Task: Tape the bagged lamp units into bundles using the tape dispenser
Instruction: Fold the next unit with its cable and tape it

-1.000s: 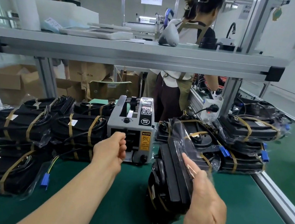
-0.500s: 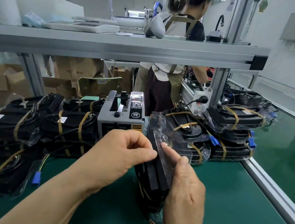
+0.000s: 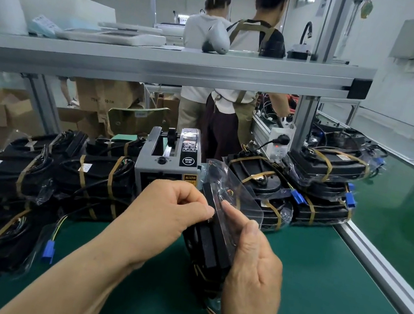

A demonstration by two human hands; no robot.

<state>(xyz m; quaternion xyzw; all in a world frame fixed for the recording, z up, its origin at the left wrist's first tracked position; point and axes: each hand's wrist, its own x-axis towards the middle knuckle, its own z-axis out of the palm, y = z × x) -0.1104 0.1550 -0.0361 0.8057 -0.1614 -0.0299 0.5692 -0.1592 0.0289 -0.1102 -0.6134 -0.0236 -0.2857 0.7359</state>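
One lamp stack (image 3: 209, 242) upright on edge

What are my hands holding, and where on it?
The bagged lamp units, stood on edge: right hand grips their right side, left hand pinches the top edge.

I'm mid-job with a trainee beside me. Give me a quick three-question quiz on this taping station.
1. True or false: the right hand holds nothing.
2. The tape dispenser stands: A) on the upper shelf, B) between the taped bundles, C) on the floor.
3. What colour are the connectors on the bundle wires?
Key: 1 false, it grips the bagged lamp units; 2 B; 3 blue.
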